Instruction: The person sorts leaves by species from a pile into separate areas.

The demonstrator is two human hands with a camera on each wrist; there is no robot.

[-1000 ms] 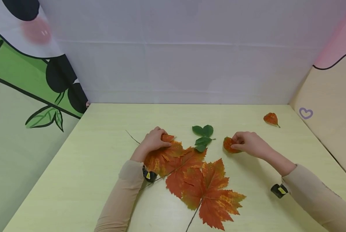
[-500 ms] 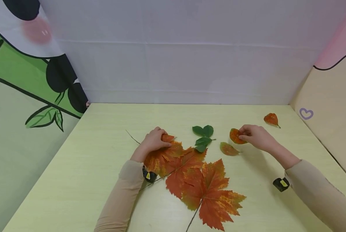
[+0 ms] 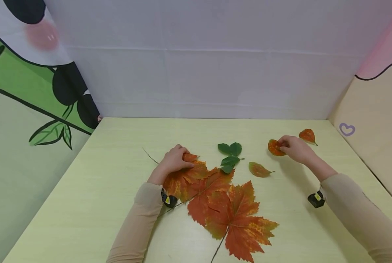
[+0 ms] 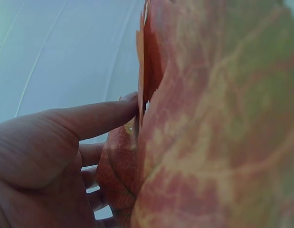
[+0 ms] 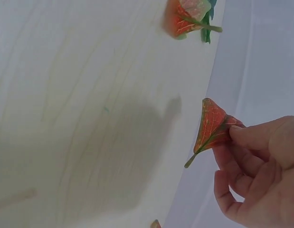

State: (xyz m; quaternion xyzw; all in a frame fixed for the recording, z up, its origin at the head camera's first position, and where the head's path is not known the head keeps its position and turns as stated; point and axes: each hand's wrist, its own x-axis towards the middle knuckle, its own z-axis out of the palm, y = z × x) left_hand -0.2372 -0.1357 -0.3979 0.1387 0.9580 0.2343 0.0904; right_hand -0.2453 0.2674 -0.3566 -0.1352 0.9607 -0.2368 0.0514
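In the head view, my right hand [image 3: 297, 149] pinches a small orange leaf [image 3: 276, 147] just above the table. The right wrist view shows this leaf [image 5: 213, 126] between thumb and fingertips, its short stem pointing down. My left hand [image 3: 174, 159] grips a large orange maple leaf [image 3: 183, 179] at the left end of a row of overlapping maple leaves. In the left wrist view the thumb presses the leaf's edge [image 4: 142, 71], with the other fingers partly hidden behind it. Two more maple leaves, one in the middle [image 3: 200, 208] and one at the front [image 3: 240, 223], lie flat.
Green leaves [image 3: 230, 160] lie at the middle of the table [image 3: 84, 204]. A small green-orange leaf [image 3: 260, 170] is right of them. Another small orange leaf [image 3: 307, 136] lies near the back right. A pale wall [image 3: 215, 84] stands behind the table.
My right hand has lifted the small orange leaf off the green-orange one and carried it back and to the right. The left hand stays put.
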